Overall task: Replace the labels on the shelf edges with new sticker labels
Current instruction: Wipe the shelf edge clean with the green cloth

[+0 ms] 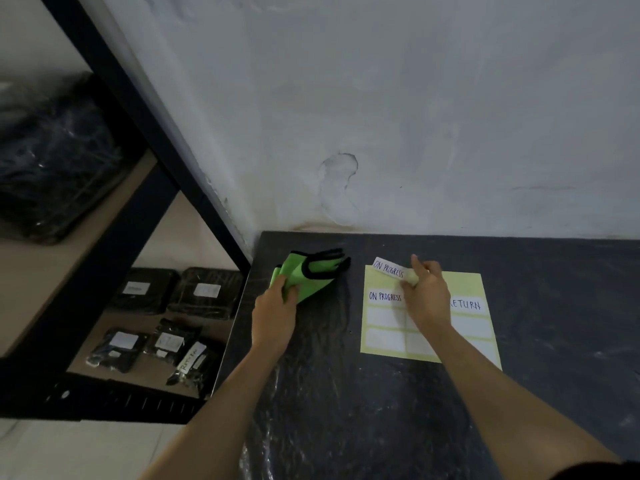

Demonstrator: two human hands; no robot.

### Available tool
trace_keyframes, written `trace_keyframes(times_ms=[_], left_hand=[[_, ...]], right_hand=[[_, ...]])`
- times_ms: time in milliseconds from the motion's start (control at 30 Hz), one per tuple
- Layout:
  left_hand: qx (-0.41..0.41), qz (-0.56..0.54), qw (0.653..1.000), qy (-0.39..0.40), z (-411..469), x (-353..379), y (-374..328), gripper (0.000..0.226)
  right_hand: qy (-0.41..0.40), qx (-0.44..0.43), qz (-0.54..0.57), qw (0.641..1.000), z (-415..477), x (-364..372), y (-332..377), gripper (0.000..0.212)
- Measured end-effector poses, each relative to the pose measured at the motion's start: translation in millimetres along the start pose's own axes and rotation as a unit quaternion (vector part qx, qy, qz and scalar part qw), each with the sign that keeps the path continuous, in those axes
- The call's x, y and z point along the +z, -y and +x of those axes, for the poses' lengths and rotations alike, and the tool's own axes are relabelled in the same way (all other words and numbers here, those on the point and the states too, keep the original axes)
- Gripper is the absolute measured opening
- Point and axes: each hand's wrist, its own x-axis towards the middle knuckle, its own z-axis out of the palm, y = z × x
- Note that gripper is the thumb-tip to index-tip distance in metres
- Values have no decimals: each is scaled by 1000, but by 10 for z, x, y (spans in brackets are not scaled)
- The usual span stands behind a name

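Observation:
A yellow sticker sheet lies on the dark table, with white labels reading "ON PROGRESS" and "RETURN" and several blank ones. My right hand rests over the sheet's upper middle and pinches a white "ON PROGRESS" label, lifted at the sheet's top left corner. My left hand grips the near end of a green cloth with black trim, which lies on the table left of the sheet.
A dark metal shelf unit stands to the left of the table. Black wrapped packages with white labels lie on its lower shelf, and a large black bundle on the upper one. A grey wall backs the table.

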Motion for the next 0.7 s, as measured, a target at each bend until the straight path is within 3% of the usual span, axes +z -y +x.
trace_keyframes(times_ms=[67,167,233,300,433,600,700], left_hand=[[25,-35,998,-44,-49,-103,-117,15],[52,-80,994,-44,-125,-283,-336,22],[60,-109,992,-25,-207,-426,-480,30],[66,-149,987,3,-339,-596,-607,32],[61,-296,951,64,-718,-1089,-760,23],[79,-327,934,122,-1404,-1887,-519,32],[107,-329,933,98,-1844,-2512,-169,40]], right_hand=[[-24,-1,30,999,-110,-54,65,50],[-56,-13,119,991,-356,-148,286,38],[-20,-25,222,975,-581,-209,524,32],[40,-49,294,954,-848,-275,798,40],[83,-108,356,925,-1462,-483,1338,56],[68,-131,445,883,-2595,-657,1912,60],[52,-135,461,876,-3348,-511,2354,53]])
